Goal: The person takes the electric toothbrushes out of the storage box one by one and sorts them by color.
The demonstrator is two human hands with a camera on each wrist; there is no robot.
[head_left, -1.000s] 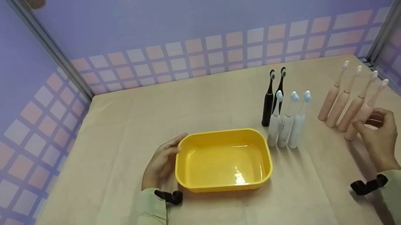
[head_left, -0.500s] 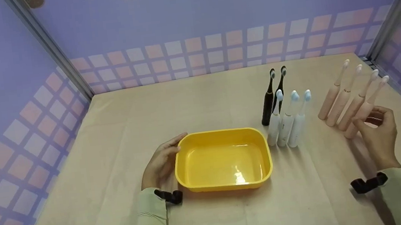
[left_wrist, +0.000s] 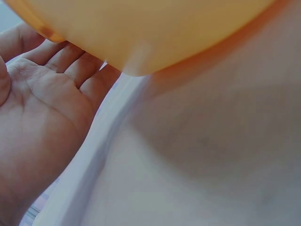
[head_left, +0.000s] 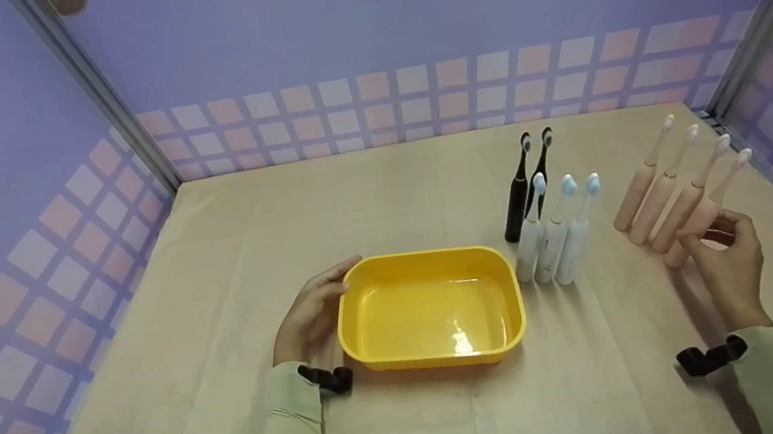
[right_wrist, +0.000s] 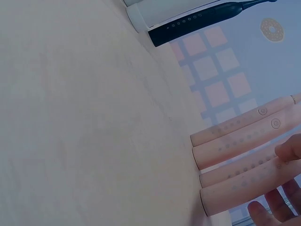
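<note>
A yellow plastic box, with nothing inside, stands mid-table. My left hand rests at its left end, fingers touching the outer wall near the far corner. In the left wrist view its fairly straight fingers reach behind the box's side. On the right, several pink electric toothbrushes stand upright in a slanting row. My right hand pinches the nearest pink electric toothbrush between thumb and fingers around its handle. The right wrist view shows that toothbrush's base at the tabletop, the fingertips higher up its handle.
Right of the box stand several white electric toothbrushes with blue-tinted heads. Behind them are two black ones. A cream cloth covers the table. Patterned purple walls enclose the back and sides.
The nearest pink toothbrush's head tilts very slightly between frames, with the right hand at its handle. Left hand and box have stayed in place.
</note>
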